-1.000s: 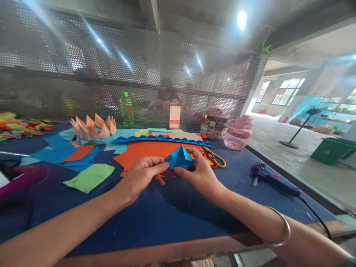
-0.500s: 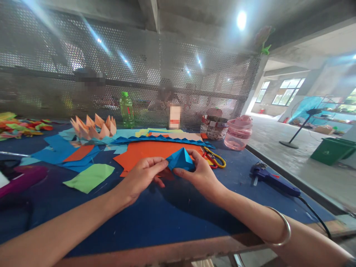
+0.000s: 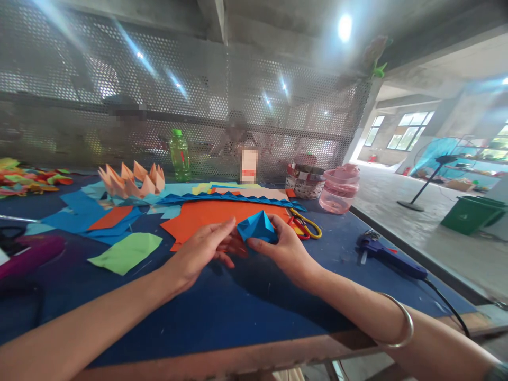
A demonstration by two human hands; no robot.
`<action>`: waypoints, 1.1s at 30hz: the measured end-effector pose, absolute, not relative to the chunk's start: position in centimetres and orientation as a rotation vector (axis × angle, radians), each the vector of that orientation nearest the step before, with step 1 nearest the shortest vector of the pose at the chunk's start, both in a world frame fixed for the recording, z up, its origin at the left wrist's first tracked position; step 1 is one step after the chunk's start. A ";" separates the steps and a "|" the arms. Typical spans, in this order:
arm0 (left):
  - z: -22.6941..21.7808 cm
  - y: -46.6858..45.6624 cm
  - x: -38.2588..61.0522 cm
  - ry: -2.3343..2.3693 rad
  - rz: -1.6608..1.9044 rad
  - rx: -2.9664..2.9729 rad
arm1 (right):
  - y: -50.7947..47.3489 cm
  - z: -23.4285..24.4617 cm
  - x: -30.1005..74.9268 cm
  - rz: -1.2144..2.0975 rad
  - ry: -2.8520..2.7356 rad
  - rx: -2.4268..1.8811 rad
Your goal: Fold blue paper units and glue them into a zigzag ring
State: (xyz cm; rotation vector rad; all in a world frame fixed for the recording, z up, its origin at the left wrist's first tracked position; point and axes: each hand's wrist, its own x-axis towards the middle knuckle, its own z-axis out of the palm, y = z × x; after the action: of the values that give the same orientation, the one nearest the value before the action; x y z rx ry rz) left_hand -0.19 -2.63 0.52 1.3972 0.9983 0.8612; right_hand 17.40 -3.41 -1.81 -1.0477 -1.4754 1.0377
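Note:
A folded blue paper pyramid (image 3: pixel 257 227) sits in my right hand (image 3: pixel 283 248), pinched between thumb and fingers above a large orange paper sheet (image 3: pixel 214 218). My left hand (image 3: pixel 198 251) stands just to its left, fingers stretched out and apart, with its fingertips close to the blue paper but not clearly touching it. The underside of the pyramid is hidden by my right hand. Both hands hover over the blue tabletop (image 3: pixel 222 312).
Orange-handled scissors (image 3: pixel 305 225) and a blue glue gun (image 3: pixel 387 256) lie to the right. Paper scraps, a green sheet (image 3: pixel 125 254) and a peach folded paper crown (image 3: pixel 133 182) lie left. A green bottle (image 3: pixel 180 156) and pink jar (image 3: pixel 339 190) stand behind.
My left hand has let go of the blue pyramid and drawn back slightly to the left, its fingers straightening. My right hand still holds the pyramid in about the same place.

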 end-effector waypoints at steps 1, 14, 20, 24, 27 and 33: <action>0.5 -2.6 -0.2 0.988 0.850 1.427 | -3.4 -1.8 17.4 1.038 -1.472 -1.045; 0.3 -2.4 -0.3 0.976 0.754 1.502 | -3.8 -1.7 17.2 1.047 -1.494 -1.011; 0.4 -2.0 -0.5 1.012 0.814 1.398 | -3.7 -1.4 17.4 0.883 -1.443 -0.976; 0.2 -1.9 -0.6 1.034 0.843 1.401 | -3.7 -1.1 17.8 0.466 -1.546 -0.997; 0.2 -1.9 -0.6 1.038 0.868 1.409 | -3.9 -0.9 18.0 0.206 -1.741 -0.962; 0.5 -2.0 -0.5 1.063 0.906 1.417 | -3.8 -1.2 18.0 0.139 -1.900 -0.984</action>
State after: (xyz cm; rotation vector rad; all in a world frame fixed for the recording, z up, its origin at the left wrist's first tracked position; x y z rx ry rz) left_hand -0.52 -2.04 0.53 1.4172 1.0628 0.9064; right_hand 17.99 -3.85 -1.18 -0.9844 -1.9003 0.1388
